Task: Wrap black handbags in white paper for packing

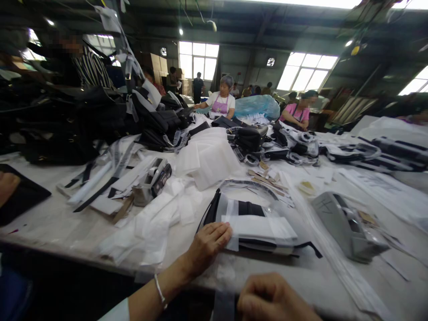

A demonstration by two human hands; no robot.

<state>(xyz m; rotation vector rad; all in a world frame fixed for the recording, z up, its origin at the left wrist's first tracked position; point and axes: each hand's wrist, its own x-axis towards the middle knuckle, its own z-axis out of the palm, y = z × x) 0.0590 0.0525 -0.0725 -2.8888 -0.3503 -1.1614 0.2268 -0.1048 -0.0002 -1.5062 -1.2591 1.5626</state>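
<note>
A black handbag (250, 207) lies on the table in front of me, with a white sheet (257, 226) across its body and clear film around its arched handle (249, 183). My left hand (211, 238) rests on the sheet's left end, fingers extended and lying close together; its thumb is hidden. Low in the picture, my right hand (267, 296) is closed, blurred, short of the table's front edge. Beside it a translucent strip (224, 303) hangs past the edge. Whatever that fist may contain is hidden.
Tape dispensers stand left (154, 180) and right (349, 225). White foam sheets (210, 154) pile up beyond the bag, with black bags (249, 138) behind. Another person's hand (8, 187) touches black material at far left. Co-workers (220, 104) are across the table.
</note>
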